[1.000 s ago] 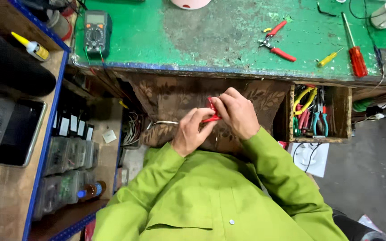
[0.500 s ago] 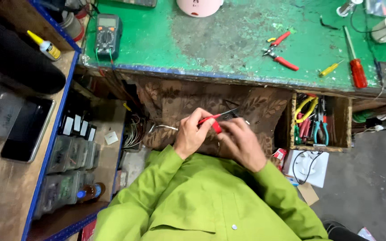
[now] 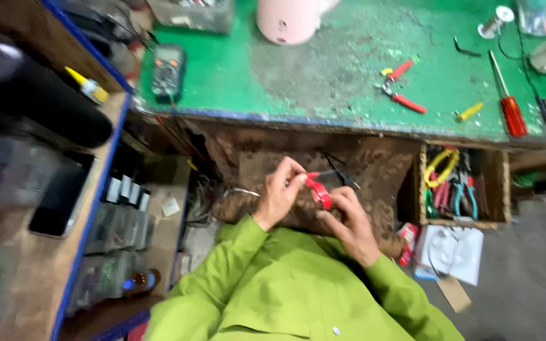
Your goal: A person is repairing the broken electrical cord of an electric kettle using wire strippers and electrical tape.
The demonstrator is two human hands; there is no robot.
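Bright lime-green long sleeves (image 3: 298, 284) on both arms, plain, no pattern. The small hand tool (image 3: 317, 189) pinched in the left hand (image 3: 279, 199) and right hand (image 3: 349, 221) has red handles. The flat worn workbench top (image 3: 349, 76) is green, scuffed grey in the middle. On it: red-handled pliers (image 3: 402, 95), a red-handled screwdriver (image 3: 510, 107), a stubby yellow bit (image 3: 470, 112), a rounded pale pink plastic housing (image 3: 289, 19). The cloth under the hands (image 3: 380, 164) is brown and mottled. The side shelf edge (image 3: 83, 233) is blue.

Green bench (image 3: 323, 82) carries multimeter (image 3: 167, 69), red pliers (image 3: 399, 85), red screwdriver (image 3: 510, 101) (handle towards the edge); tool box (image 3: 497, 189) sits below.
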